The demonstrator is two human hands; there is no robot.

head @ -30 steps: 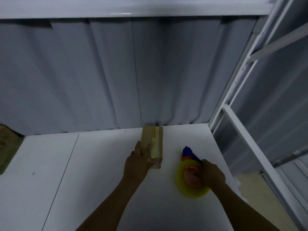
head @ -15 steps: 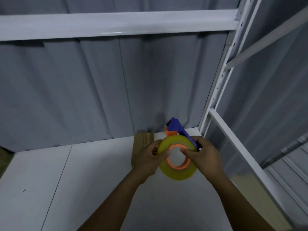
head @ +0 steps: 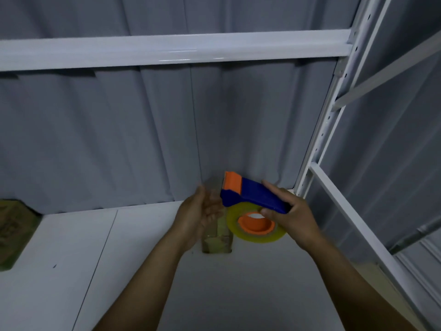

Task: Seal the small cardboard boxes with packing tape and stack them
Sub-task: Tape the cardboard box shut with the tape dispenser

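Blue-and-orange tape dispenser (head: 255, 195) is held in the right grip (head: 290, 216), fingers wrapped round its body, raised above the shelf (head: 143, 271) near the back right corner. Yellowish tape roll (head: 262, 238) is carried under it. Left grip (head: 200, 211) is released, fingers relaxed, just beside the dispenser's orange nose; contact cannot be told. Small cardboard box (head: 217, 242) is laid by the shelf's back edge, partly hidden by the left grip. More cardboard (head: 14, 230) is seen at the left edge.

The picture is dim and bluish. White glare shines on the shelf beam (head: 181, 50). The left hand (head: 200, 211) looks blurry. Lines bend near the edges.
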